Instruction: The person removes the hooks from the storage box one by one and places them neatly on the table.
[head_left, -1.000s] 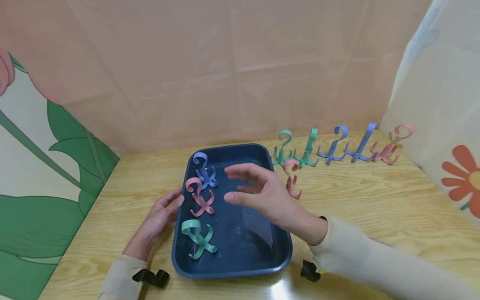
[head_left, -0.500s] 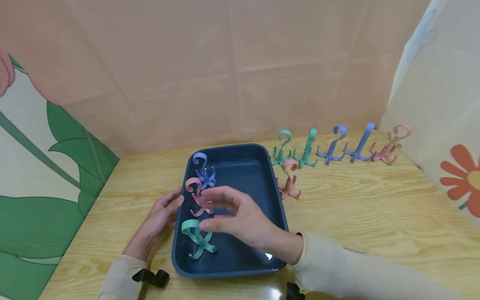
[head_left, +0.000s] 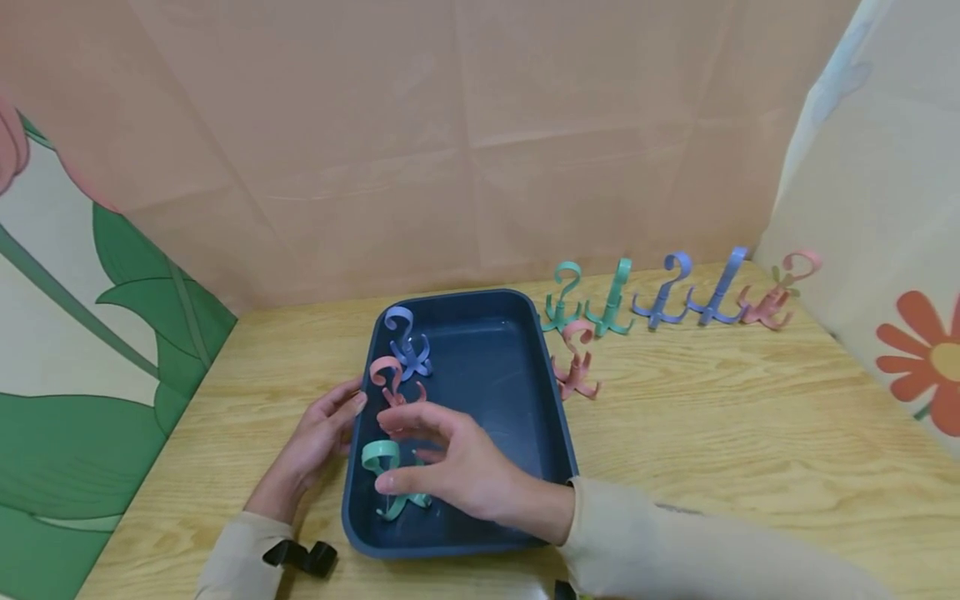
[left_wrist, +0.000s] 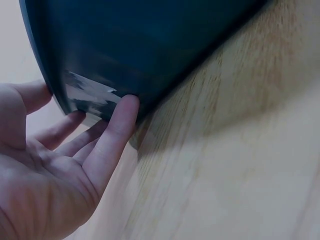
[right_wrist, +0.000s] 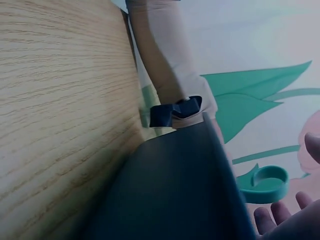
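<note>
The right hand (head_left: 468, 467) curves over the green hook (head_left: 379, 448) by the near left corner of the tray (head_left: 495, 375), thumb and fingers parted, apparently holding nothing. The left hand (head_left: 322, 431) grips the tray's left edge, probably to steady it. A pink hook (head_left: 386, 362) and blue hook (head_left: 412, 359) line that edge, seemingly spaced deliberately. The right hand partly hides green and pink; whether it touches green, I cannot tell.

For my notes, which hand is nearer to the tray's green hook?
Right: right hand is at the green hook, contact unclear; left hand is outside, holding the tray.
</note>
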